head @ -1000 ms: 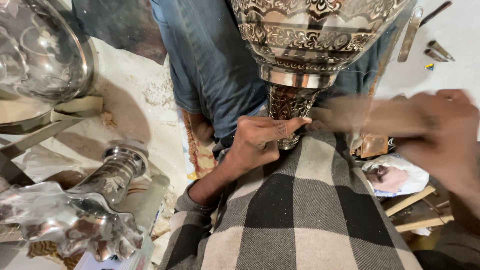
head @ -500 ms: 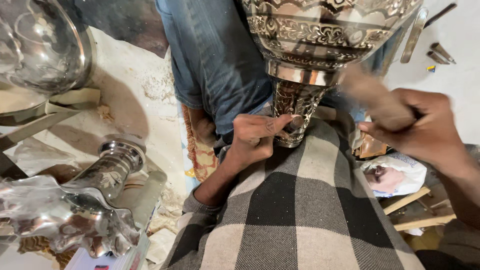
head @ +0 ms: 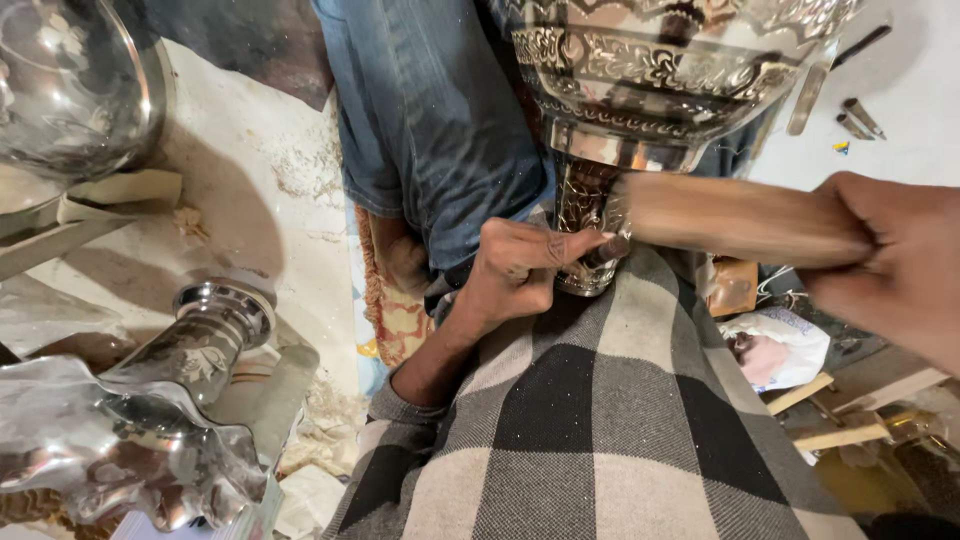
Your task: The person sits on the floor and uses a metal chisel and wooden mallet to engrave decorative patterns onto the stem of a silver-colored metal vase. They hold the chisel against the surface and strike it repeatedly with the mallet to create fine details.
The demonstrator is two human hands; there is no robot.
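Your left hand (head: 520,275) pinches a small tool against the stem of the engraved silver vessel (head: 640,110), which rests on your lap at centre. Your right hand (head: 890,265) grips a wooden mallet (head: 730,218). The vessel looks heavy, rigid and slick, likely dentable; brace it low on the stem.

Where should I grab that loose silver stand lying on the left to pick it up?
Probably around the narrow neck of the silver stand, reaching from above. It lies tilted, and the neck is slimmer than the round collar and the wavy flared base, whose edges look awkward to hold.
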